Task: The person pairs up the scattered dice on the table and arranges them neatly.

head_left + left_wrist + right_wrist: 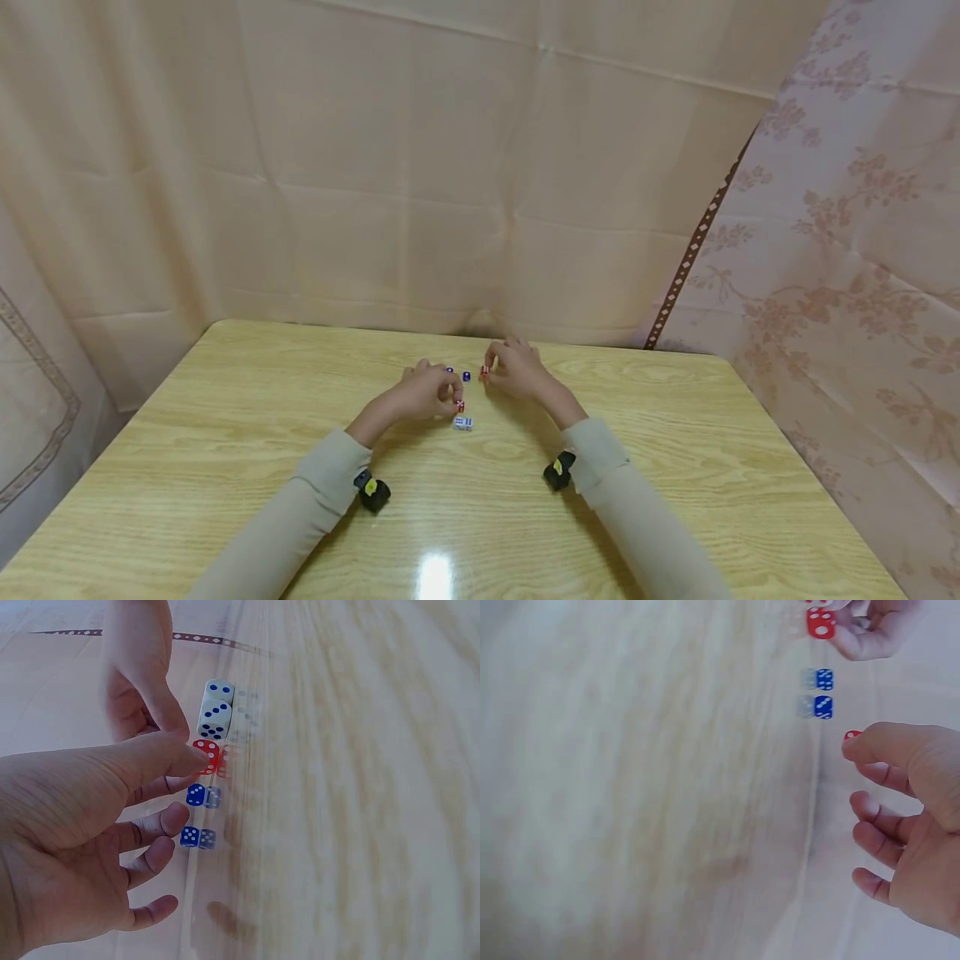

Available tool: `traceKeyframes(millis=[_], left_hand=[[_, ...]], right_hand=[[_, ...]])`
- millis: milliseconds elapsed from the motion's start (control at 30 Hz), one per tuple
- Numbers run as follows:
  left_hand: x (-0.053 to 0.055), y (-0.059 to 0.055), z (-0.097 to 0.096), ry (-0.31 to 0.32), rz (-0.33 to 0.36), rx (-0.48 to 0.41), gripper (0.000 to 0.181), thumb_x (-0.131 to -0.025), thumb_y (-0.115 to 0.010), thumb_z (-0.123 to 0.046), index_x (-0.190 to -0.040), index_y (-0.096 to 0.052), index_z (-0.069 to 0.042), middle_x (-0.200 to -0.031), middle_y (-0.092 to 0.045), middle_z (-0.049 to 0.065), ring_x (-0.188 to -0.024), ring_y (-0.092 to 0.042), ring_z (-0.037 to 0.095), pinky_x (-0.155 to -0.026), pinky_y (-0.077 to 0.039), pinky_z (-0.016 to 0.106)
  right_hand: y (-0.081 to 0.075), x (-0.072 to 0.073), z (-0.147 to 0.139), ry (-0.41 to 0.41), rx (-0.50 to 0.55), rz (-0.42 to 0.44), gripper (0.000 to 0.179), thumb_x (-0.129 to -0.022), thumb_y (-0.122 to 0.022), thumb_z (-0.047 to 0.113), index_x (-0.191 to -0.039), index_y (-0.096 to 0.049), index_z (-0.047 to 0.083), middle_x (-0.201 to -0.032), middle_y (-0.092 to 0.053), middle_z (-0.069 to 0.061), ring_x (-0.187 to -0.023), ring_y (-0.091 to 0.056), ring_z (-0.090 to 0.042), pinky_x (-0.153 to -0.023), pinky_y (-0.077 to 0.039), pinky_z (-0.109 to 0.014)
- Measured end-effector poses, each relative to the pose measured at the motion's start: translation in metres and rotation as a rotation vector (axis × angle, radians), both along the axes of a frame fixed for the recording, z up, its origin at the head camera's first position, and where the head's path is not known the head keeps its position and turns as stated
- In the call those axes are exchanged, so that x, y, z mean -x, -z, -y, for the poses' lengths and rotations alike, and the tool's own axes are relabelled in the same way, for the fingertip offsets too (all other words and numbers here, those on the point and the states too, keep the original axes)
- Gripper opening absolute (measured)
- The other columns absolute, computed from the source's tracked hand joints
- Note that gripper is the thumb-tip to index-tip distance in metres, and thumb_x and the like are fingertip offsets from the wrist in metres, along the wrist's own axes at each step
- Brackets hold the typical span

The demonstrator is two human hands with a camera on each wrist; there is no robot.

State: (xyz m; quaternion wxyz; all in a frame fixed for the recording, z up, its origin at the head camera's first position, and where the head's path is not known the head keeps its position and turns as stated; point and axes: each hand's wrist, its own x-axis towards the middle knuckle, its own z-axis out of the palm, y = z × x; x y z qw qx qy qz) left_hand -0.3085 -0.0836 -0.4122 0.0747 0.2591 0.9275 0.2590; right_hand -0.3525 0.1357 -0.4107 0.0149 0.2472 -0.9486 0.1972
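My left hand [429,392] pinches a red die [204,756] between thumb and index finger, the other fingers spread loosely. Just on the near side of that die, two white dice [462,423] with blue pips sit side by side on the table. Farther back, my right hand [516,368] holds another red die [484,371] at its thumb and fingertip; in the right wrist view the thumb covers most of it. Between the hands stand two small blue dice, one [467,376] nearer the right hand and one [449,370] partly behind the left hand.
The wood-grain table [480,517] is glossy and reflects the dice. A beige curtain [420,167] hangs along its back edge, and a floral cloth [847,250] hangs at the right. Dark wrist cameras sit under the left cuff [373,492] and the right cuff [558,472].
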Motion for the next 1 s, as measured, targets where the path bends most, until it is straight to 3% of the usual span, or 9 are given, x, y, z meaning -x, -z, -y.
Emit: traceKeyframes(millis=[267,633,1000], left_hand=[[0.0,0.001,0.0,0.002,-0.005,-0.002,0.011,-0.086,-0.076,-0.014,-0.084,-0.068,-0.021,-0.085,-0.056,-0.001,-0.086,-0.041,0.021,-0.078,-0.024,0.038],[0.001,0.0,0.001,0.003,0.011,-0.008,0.009,-0.086,-0.075,-0.013,-0.085,-0.068,-0.02,-0.086,-0.055,-0.001,-0.089,-0.041,0.021,-0.081,-0.024,0.041],[0.005,-0.001,0.003,0.009,0.016,-0.014,0.009,-0.087,-0.075,-0.013,-0.086,-0.068,-0.019,-0.087,-0.056,0.0,-0.089,-0.041,0.022,-0.081,-0.025,0.041]], right_hand=[[-0.003,-0.014,-0.006,-0.007,0.001,0.048,0.014,-0.089,-0.077,0.021,-0.093,-0.065,0.016,-0.088,-0.054,-0.003,-0.091,-0.042,-0.021,-0.079,-0.027,-0.036],[-0.008,-0.032,-0.002,-0.047,-0.044,0.123,0.015,-0.089,-0.078,0.021,-0.091,-0.064,0.016,-0.085,-0.057,-0.002,-0.088,-0.043,-0.021,-0.076,-0.028,-0.035],[-0.013,-0.038,0.006,-0.083,-0.058,0.137,0.013,-0.092,-0.074,0.018,-0.094,-0.062,0.014,-0.08,-0.058,-0.001,-0.082,-0.043,-0.021,-0.076,-0.027,-0.036]])
